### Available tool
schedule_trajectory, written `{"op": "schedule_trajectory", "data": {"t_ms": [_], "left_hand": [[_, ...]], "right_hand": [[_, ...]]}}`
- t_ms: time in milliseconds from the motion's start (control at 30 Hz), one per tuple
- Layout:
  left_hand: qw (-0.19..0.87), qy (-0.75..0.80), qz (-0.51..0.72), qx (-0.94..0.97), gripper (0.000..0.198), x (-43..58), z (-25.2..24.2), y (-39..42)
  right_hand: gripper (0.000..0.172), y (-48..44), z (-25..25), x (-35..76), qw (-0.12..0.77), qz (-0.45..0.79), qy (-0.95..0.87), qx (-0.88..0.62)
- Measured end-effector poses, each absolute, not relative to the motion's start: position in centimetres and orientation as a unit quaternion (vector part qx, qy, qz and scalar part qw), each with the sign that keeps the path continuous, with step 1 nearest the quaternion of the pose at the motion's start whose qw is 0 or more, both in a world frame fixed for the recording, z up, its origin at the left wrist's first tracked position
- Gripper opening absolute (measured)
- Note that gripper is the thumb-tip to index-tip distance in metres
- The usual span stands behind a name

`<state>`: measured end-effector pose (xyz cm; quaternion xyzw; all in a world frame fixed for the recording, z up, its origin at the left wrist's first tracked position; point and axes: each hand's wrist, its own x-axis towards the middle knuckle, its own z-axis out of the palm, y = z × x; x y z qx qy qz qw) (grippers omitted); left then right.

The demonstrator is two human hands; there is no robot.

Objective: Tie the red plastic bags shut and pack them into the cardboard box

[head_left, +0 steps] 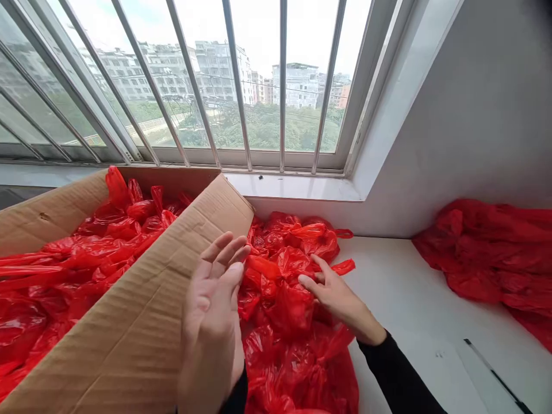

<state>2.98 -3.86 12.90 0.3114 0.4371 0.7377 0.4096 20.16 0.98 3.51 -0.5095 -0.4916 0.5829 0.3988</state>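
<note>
left hand (213,310) raised, palm spread; right hand (336,296) seemingly touching red bags (287,261)

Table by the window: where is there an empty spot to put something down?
The bare white table between the middle pile of red bags and the right pile is free. The windowsill is bare too. It is crowded in the cardboard box, which is full of red bags, and where the right hand touches the middle pile.
</note>
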Motion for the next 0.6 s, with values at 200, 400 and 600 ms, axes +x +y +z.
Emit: {"op": "schedule_trajectory", "data": {"t_ms": [200,400,600], "left_hand": [[0.384,0.398,0.792,0.26,0.025,2.4,14.5,-5.2],[0.431,0.366,0.789,0.239,0.018,1.6,14.4,-5.5],[0.41,0.329,0.813,0.251,0.018,0.6,14.3,-5.8]], "right_hand": [[0.073,0.1,2.1,19.7,0.308,0.463,-0.613,-0.561],[0.058,0.0,2.7,16.0,0.224,0.232,-0.715,-0.62],[0.014,2.2,4.0,15.5,0.368,0.243,-0.693,-0.57]]}}
